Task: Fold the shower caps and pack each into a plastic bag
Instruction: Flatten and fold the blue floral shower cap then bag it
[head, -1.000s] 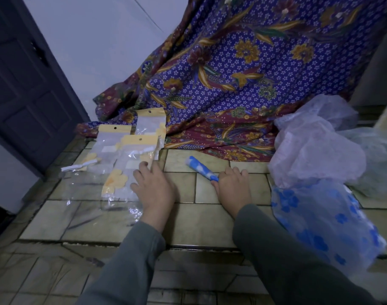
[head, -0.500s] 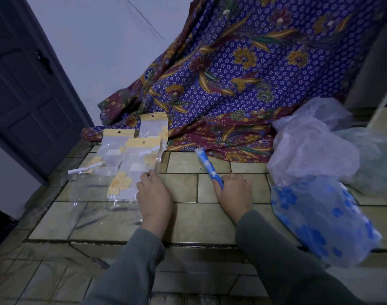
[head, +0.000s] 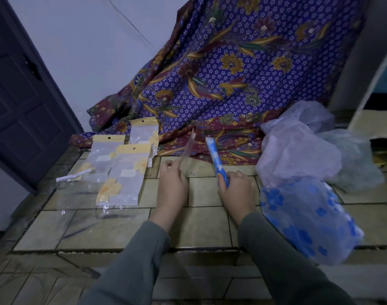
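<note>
Tiled floor [head: 208, 225] work is mid-task: right hand [head: 236, 190] grips a rolled blue shower cap [head: 216, 160], left hand [head: 172, 183] pinches an empty plastic bag [head: 188, 146] upright. Unfolded caps [head: 302, 212] wait at right; more bags [head: 122, 172] lie left.

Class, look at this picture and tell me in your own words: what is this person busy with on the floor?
A person sitting at a tiled floor is packing shower caps. The right hand grips a folded blue shower cap, rolled into a narrow strip. The left hand holds up a clear plastic bag, seen edge-on, beside it. The cap is not yet in the bag. More bags with yellow tops lie to the left, and unfolded caps are heaped on the right.
</note>
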A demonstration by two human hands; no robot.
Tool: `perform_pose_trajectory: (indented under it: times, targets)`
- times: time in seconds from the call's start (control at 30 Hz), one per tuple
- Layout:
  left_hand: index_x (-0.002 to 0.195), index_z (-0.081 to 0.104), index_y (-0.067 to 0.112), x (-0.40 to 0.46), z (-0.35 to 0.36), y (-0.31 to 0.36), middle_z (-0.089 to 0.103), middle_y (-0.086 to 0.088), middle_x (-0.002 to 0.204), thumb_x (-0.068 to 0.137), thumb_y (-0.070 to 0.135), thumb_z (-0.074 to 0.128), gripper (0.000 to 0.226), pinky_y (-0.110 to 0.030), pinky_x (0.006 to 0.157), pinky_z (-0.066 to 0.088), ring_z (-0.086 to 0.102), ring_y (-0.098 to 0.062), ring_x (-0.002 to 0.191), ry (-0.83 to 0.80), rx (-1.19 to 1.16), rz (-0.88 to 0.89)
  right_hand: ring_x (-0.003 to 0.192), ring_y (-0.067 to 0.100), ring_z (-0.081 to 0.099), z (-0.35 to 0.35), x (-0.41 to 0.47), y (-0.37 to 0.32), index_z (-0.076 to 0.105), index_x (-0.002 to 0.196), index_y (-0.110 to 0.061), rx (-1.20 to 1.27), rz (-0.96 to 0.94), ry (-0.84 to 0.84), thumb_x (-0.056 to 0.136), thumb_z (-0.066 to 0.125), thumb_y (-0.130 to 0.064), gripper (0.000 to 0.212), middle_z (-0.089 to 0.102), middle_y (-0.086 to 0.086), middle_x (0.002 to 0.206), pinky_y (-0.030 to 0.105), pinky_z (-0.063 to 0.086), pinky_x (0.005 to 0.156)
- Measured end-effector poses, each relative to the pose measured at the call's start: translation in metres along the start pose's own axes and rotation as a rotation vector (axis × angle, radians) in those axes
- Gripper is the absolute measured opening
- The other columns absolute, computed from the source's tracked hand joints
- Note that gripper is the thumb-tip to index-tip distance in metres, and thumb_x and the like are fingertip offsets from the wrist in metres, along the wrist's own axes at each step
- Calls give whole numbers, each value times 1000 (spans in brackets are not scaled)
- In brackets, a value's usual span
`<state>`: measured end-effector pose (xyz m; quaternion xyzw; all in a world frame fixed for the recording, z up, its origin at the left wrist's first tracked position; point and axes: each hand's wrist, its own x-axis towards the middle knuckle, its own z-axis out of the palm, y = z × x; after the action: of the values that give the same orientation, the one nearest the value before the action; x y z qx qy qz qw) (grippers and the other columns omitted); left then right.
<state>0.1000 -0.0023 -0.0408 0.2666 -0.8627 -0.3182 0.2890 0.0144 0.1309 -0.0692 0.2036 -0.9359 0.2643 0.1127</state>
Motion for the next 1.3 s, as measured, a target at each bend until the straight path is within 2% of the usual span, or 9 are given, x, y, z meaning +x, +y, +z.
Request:
perform_pose_trajectory:
  times: [0.23, 0.37, 0.57, 0.67, 0.73, 0.87, 1.03, 1.17, 1.3]
  targets:
    - [118, 55, 26, 26, 10, -5, 56, 3, 72, 86, 8, 66, 38, -26, 64, 48, 54, -12, 64, -191, -481, -315, 82, 26, 55, -16, 10, 2, 67, 90, -12, 56, 6, 148, 95, 48, -37, 32, 62, 7, 83, 38, 35, 72]
    - [117, 62, 5, 26, 37, -20, 70, -5, 92, 84, 5, 66, 32, -29, 81, 52, 62, -15, 80, -334, -361, -342, 91, 28, 56, -12, 4, 1, 66, 100, -13, -57, -56, 59, 96, 46, -38, 33, 63, 7, 94, 34, 25, 69]
    - [140, 41, 18, 28, 34, -22, 36, -7, 147, 89, 22, 61, 55, -33, 108, 25, 33, -25, 132, -95, 96, 104, 106, 27, 49, -6, 7, 5, 62, 111, -13, -217, -93, -110, 99, 39, -40, 38, 59, 7, 111, 36, 33, 82]
    - [133, 51, 29, 20, 23, -19, 42, 5, 144, 83, 51, 56, 55, -37, 99, 17, 28, -20, 130, -121, 336, 477, 108, 26, 47, 2, 15, 1, 63, 113, -16, -245, -260, -131, 97, 43, -40, 35, 58, 5, 113, 39, 29, 83]
    - [117, 63, 30, 19, 20, -18, 60, 10, 126, 81, 56, 53, 46, -37, 92, 15, 41, -21, 123, -163, 396, 529, 96, 25, 52, 10, 17, -3, 69, 97, -18, -233, -407, -79, 91, 51, -39, 28, 61, 2, 96, 36, 25, 76]
    - [111, 65, 33, 21, 4, -16, 67, 11, 107, 87, 45, 58, 28, -38, 92, 14, 57, -18, 105, -259, 517, 468, 85, 23, 54, 22, 20, -5, 68, 83, -22, -153, -514, 25, 85, 44, -45, 33, 57, -3, 81, 36, 26, 73]
    - [113, 64, 27, 25, -14, -25, 67, 2, 110, 92, 33, 51, 25, -33, 95, 26, 57, -20, 105, -257, 546, 244, 109, 15, 49, 23, 14, -10, 58, 109, -23, 249, -378, -152, 87, 46, -46, 35, 57, -7, 108, 35, 28, 93]
    - [109, 67, 20, 31, -32, -30, 68, -2, 96, 90, 35, 59, 26, -31, 75, 45, 60, -22, 90, -272, 344, -79, 134, 9, 30, 30, 13, 5, 54, 127, -34, 54, -502, -508, 88, 53, -27, 39, 44, -17, 139, 37, 18, 102]
    - [95, 72, 18, 34, -37, -29, 61, 6, 73, 88, 31, 66, 17, -23, 54, 37, 53, -6, 67, -410, 153, -192, 131, 7, 31, 35, 16, 0, 55, 126, -43, -8, -361, -484, 91, 54, -38, 35, 44, -21, 139, 38, 21, 98]
